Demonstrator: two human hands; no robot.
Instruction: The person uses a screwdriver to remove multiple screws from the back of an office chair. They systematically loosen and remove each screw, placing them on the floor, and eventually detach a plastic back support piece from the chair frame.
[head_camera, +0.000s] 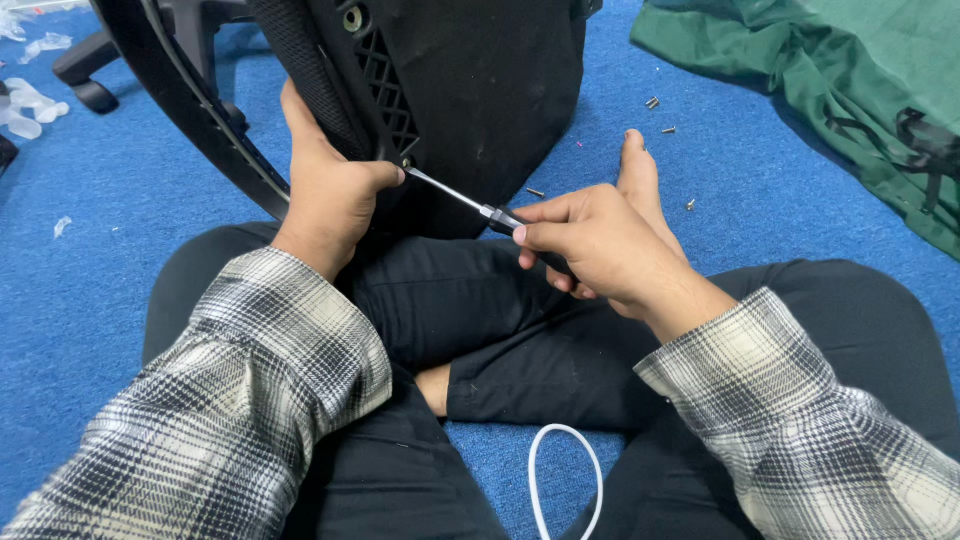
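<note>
- The person sits cross-legged on a blue carpet (100, 300), in black trousers and a black-and-white checked shirt, with a bare foot (637, 170) showing at about 1 o'clock from the hands.
- A black chair part (480, 90) stands propped in front of the knees, at 12 o'clock in the view; its ribbed grille and curved black frame face the person.
- The left hand (330, 195) grips the edge of the chair part, fingers wrapped round it and pressed together, thumb pointing toward 3 o'clock.
- The right hand (600, 250) holds a screwdriver (470, 203); its fingers pinch the dark handle, thumb and forefinger nearest the shaft.
- The screwdriver's metal shaft runs toward 10 o'clock, its tip touching the chair part just beside the left thumb.
- Small loose screws (668, 130) lie scattered on the carpet near the foot, at 1 to 2 o'clock.
- A crumpled green cloth (850, 90) lies at 2 o'clock, well apart from the hands.
- A white cable loop (566, 480) lies between the legs at 6 o'clock.
- Bits of clear plastic wrap (25, 105) lie at 10 o'clock.
</note>
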